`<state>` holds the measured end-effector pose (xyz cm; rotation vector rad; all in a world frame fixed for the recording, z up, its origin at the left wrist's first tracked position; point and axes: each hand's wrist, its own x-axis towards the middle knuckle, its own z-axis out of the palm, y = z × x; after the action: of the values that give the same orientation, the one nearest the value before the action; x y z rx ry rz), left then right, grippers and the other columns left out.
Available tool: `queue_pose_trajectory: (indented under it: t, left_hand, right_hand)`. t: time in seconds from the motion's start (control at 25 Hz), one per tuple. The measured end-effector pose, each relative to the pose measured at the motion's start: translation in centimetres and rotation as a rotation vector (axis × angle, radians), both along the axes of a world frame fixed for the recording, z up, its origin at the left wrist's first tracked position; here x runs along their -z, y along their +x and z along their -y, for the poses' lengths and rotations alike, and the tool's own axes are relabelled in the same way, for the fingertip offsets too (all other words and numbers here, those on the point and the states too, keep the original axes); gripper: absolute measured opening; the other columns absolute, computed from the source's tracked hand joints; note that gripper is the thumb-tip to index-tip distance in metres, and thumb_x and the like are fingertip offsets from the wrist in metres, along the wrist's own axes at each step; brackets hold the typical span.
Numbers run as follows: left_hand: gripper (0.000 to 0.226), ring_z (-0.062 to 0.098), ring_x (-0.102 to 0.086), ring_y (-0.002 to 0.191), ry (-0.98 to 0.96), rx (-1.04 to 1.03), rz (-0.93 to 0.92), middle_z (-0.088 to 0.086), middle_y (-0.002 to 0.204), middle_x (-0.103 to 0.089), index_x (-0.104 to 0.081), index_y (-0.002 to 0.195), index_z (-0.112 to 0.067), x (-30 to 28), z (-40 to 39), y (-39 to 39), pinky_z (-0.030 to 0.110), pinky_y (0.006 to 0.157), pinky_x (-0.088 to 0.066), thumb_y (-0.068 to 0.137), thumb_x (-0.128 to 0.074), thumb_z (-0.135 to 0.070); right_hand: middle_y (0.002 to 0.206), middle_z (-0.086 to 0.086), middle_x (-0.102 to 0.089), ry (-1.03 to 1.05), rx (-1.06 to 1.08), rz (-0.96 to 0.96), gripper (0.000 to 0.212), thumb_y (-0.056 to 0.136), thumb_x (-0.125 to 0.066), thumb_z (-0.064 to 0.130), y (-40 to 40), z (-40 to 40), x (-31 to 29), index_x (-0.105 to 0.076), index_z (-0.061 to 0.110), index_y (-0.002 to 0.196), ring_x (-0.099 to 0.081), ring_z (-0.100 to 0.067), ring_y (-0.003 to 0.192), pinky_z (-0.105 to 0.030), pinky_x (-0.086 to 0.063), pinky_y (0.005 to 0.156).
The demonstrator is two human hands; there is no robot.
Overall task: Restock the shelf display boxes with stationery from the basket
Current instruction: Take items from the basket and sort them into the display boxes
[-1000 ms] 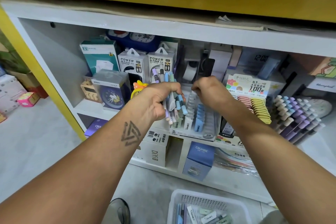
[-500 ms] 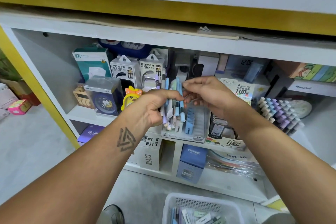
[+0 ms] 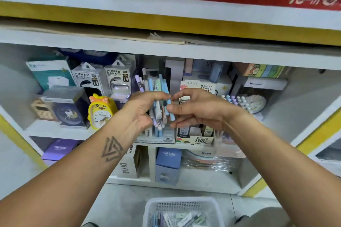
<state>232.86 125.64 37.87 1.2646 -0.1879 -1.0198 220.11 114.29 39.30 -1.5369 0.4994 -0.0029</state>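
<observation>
While raised before the shelf, left hand (image 3: pixel 143 110) clamped around pens (image 3: pixel 156 96), right hand (image 3: pixel 195 108) pinching one

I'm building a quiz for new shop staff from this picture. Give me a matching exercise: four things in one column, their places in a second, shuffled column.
Things:
1. bundle of pens
2. white basket
3. yellow chick clock
4. blue CRUHRE box

Places:
A. on the floor, below the shelves
B. on the lower shelf
C. gripped in the left hand
D. on the upper shelf, left of the hands

Pairs: 1-C, 2-A, 3-D, 4-B
</observation>
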Motion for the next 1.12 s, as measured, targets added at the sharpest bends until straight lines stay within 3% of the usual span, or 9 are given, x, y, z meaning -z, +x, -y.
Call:
queue_pose_trajectory:
  t: [0.08,0.16,0.32,0.64,0.76,0.88,1.0,1.12]
  left_hand:
    - [0.047,0.038,-0.067,0.078,-0.006,-0.01,0.009,0.026,0.096,-0.067,-0.059,0.122,0.007,-0.2,1.2,-1.4,0.055,0.073,-0.056,0.077,-0.071,0.005]
    - [0.045,0.031,-0.066,0.06,-0.025,-0.033,0.036,0.023,0.084,-0.066,-0.061,0.118,0.007,-0.3,2.2,-2.7,0.045,0.061,-0.059,0.075,-0.073,0.007]
    - [0.021,0.026,-0.065,0.05,-0.041,-0.012,0.061,0.021,0.073,-0.069,-0.066,0.095,0.007,-0.2,3.4,-4.8,0.03,0.045,-0.054,0.074,-0.072,0.01]
    - [0.019,0.025,-0.058,0.061,0.018,0.171,-0.033,0.018,0.073,-0.068,-0.067,0.078,0.002,1.1,4.3,-8.5,0.032,0.062,-0.052,0.061,-0.073,0.002]
    - [0.011,0.024,-0.059,0.061,0.051,0.186,-0.026,0.016,0.069,-0.068,-0.065,0.079,0.001,0.6,4.6,-9.1,0.033,0.064,-0.05,0.069,-0.07,0.004]
    - [0.008,0.02,-0.059,0.049,0.082,0.196,-0.018,0.013,0.063,-0.068,-0.064,0.075,-0.002,0.3,5.2,-10.0,0.026,0.053,-0.051,0.08,-0.067,0.005]
    - [0.01,0.023,-0.063,0.047,0.093,0.218,-0.022,0.014,0.061,-0.067,-0.064,0.075,-0.001,1.0,5.2,-11.0,0.029,0.047,-0.054,0.08,-0.067,0.006]
    - [0.008,0.025,-0.065,0.048,0.095,0.219,-0.027,0.016,0.063,-0.068,-0.065,0.078,0.0,1.5,5.2,-10.7,0.031,0.046,-0.054,0.08,-0.067,0.008]
  right_hand:
    - [0.092,-0.024,-0.075,0.013,0.024,0.031,0.046,0.081,-0.076,-0.003,-2.1,0.3,-0.2,-0.053,0.006,0.12,-0.076,-0.032,0.076,-0.03,-0.061,0.064]
    - [0.085,-0.022,-0.074,-0.064,0.143,0.062,0.039,0.082,-0.072,-0.01,-3.9,1.2,-0.5,-0.059,0.003,0.116,-0.072,-0.028,0.067,-0.027,-0.059,0.059]
    - [0.075,-0.015,-0.069,-0.314,0.403,0.125,0.014,0.093,-0.06,-0.006,-8.2,4.5,-1.4,-0.071,0.0,0.1,-0.057,-0.018,0.056,-0.024,-0.045,0.047]
    - [0.074,-0.012,-0.064,-0.463,0.649,0.362,0.009,0.094,-0.068,0.01,-14.6,8.4,-2.0,-0.072,0.002,0.091,-0.052,-0.015,0.058,-0.027,-0.043,0.058]
    - [0.079,-0.003,-0.07,-0.622,0.638,0.319,0.008,0.094,-0.067,0.007,-15.1,8.5,-1.8,-0.074,0.009,0.092,-0.059,-0.009,0.065,-0.021,-0.051,0.063]
    - [0.087,0.002,-0.071,-0.963,0.534,0.21,0.009,0.094,-0.067,0.008,-14.7,8.3,-1.5,-0.074,0.012,0.099,-0.065,-0.004,0.076,-0.013,-0.05,0.069]
    - [0.089,0.001,-0.07,-1.216,0.413,0.141,0.008,0.094,-0.069,0.018,-14.0,7.6,-0.7,-0.071,0.017,0.101,-0.064,-0.014,0.082,-0.027,-0.054,0.075]
    - [0.089,0.002,-0.07,-1.267,0.326,0.11,0.01,0.093,-0.07,0.023,-12.7,7.0,0.6,-0.071,0.02,0.102,-0.065,-0.015,0.085,-0.039,-0.056,0.08]
